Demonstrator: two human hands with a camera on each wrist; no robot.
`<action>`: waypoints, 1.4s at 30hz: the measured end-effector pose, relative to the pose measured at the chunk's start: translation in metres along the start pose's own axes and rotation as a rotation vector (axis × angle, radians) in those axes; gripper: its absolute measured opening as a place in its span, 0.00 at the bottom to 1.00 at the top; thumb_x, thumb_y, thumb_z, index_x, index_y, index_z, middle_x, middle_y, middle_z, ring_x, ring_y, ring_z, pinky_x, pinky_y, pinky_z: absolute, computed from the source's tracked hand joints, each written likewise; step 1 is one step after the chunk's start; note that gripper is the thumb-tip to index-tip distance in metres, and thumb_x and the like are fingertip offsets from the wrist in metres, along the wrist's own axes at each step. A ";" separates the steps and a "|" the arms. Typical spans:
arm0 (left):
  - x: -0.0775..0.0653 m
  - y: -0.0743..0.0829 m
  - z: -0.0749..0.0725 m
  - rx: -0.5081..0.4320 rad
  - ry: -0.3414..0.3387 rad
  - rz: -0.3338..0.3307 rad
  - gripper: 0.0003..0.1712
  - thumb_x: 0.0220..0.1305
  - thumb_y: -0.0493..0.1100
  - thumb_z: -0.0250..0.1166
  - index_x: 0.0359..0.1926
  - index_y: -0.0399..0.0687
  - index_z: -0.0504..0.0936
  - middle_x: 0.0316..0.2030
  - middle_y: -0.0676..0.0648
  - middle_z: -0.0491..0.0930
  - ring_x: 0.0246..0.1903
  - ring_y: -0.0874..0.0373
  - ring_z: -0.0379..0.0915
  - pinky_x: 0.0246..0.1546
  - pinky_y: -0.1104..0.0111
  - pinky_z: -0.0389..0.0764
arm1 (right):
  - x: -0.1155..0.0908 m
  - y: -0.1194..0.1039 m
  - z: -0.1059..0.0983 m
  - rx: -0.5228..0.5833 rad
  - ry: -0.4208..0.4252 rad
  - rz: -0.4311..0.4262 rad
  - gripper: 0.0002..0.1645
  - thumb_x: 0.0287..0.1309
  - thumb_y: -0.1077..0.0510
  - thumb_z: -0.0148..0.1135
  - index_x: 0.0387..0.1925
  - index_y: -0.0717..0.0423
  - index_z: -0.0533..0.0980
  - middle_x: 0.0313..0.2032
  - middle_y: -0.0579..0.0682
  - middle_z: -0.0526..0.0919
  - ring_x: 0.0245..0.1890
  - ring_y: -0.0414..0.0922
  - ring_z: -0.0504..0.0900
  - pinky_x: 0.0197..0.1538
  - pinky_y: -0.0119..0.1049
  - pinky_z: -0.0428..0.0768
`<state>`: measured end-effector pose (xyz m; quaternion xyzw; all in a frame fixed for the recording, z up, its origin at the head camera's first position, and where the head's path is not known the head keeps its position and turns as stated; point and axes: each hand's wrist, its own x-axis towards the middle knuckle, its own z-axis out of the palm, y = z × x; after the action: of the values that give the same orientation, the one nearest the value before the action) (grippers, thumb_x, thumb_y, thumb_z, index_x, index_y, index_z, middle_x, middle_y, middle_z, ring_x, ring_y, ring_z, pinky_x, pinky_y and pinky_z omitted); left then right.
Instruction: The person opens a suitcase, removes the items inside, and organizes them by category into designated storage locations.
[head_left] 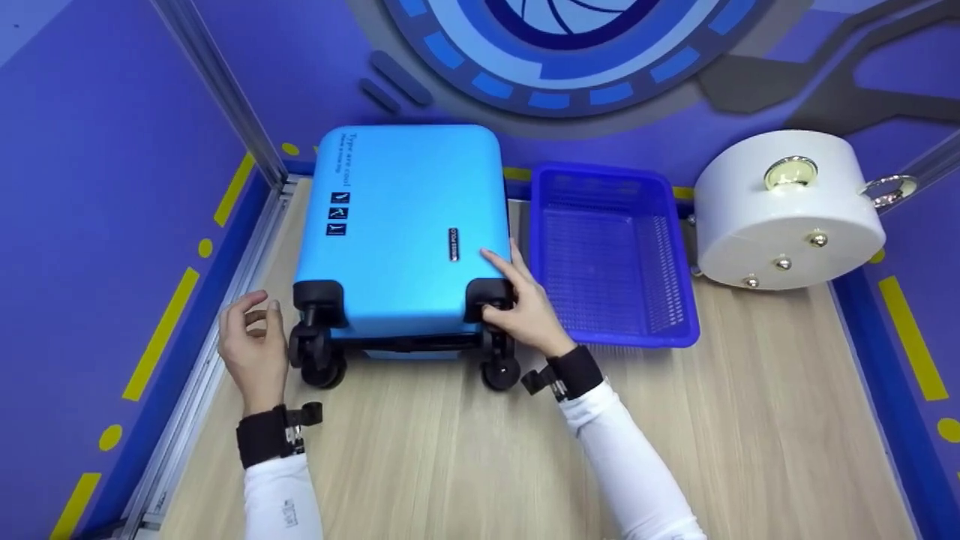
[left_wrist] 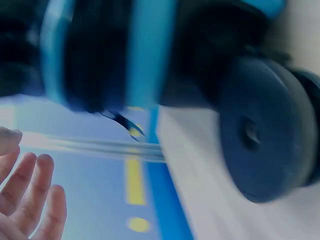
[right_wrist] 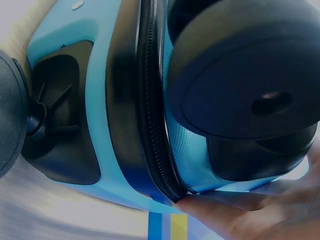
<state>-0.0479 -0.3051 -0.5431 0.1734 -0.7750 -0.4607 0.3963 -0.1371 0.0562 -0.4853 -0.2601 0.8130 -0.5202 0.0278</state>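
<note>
A bright blue suitcase (head_left: 405, 210) lies flat on the wooden surface, its wheel end facing me. My right hand (head_left: 529, 311) holds its near right corner, thumb by the black corner guard and fingers along the side. In the right wrist view those fingers (right_wrist: 215, 212) touch the shell beside the zipper (right_wrist: 152, 100); a black wheel covers part of the corner. My left hand (head_left: 255, 356) hovers beside the near left wheel (head_left: 319, 352), fingers loosely bent around nothing. The left wrist view shows it apart from the suitcase.
Close to the suitcase's right side stands a blue plastic basket (head_left: 686, 300). Farther right is a white drum-shaped case (head_left: 787, 210) with gold knobs and a ring handle. Blue panels (head_left: 97, 225) wall in the left and back; a metal rail (head_left: 217, 330) edges the left.
</note>
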 end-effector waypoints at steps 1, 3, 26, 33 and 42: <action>-0.002 0.007 0.000 0.001 0.008 0.035 0.12 0.61 0.38 0.64 0.46 0.44 0.81 0.46 0.47 0.78 0.38 0.59 0.75 0.36 0.77 0.70 | 0.000 -0.001 0.000 -0.005 0.001 0.002 0.47 0.44 0.71 0.66 0.68 0.57 0.61 0.72 0.63 0.38 0.44 0.56 0.76 0.30 0.28 0.72; -0.006 0.023 -0.001 0.018 0.043 0.106 0.11 0.62 0.37 0.62 0.46 0.42 0.81 0.46 0.47 0.78 0.42 0.56 0.74 0.41 0.73 0.70 | -0.001 -0.002 0.001 -0.012 -0.004 0.011 0.47 0.45 0.71 0.65 0.69 0.56 0.61 0.72 0.62 0.38 0.59 0.62 0.67 0.41 0.35 0.75; -0.131 0.047 0.074 0.313 -0.232 0.452 0.16 0.54 0.34 0.66 0.45 0.49 0.83 0.47 0.45 0.78 0.49 0.47 0.71 0.54 0.50 0.64 | 0.000 -0.009 0.019 0.044 0.063 0.034 0.45 0.51 0.69 0.62 0.70 0.56 0.57 0.71 0.65 0.47 0.70 0.62 0.49 0.44 0.55 0.75; -0.135 0.041 0.082 0.370 -0.272 0.440 0.14 0.54 0.36 0.67 0.42 0.52 0.84 0.44 0.46 0.77 0.51 0.47 0.69 0.56 0.49 0.62 | -0.001 -0.005 0.016 0.075 0.100 -0.006 0.45 0.47 0.72 0.62 0.69 0.61 0.59 0.70 0.67 0.48 0.56 0.68 0.68 0.22 0.31 0.66; -0.144 0.042 0.089 0.363 -0.286 0.448 0.13 0.55 0.35 0.65 0.41 0.53 0.84 0.42 0.47 0.77 0.48 0.48 0.69 0.54 0.52 0.64 | -0.008 0.002 0.007 0.063 0.078 0.034 0.45 0.47 0.71 0.64 0.69 0.58 0.60 0.71 0.66 0.48 0.59 0.67 0.66 0.41 0.41 0.75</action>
<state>-0.0227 -0.1412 -0.5962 0.0000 -0.9111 -0.2363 0.3377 -0.1290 0.0547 -0.4923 -0.2244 0.8010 -0.5549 0.0131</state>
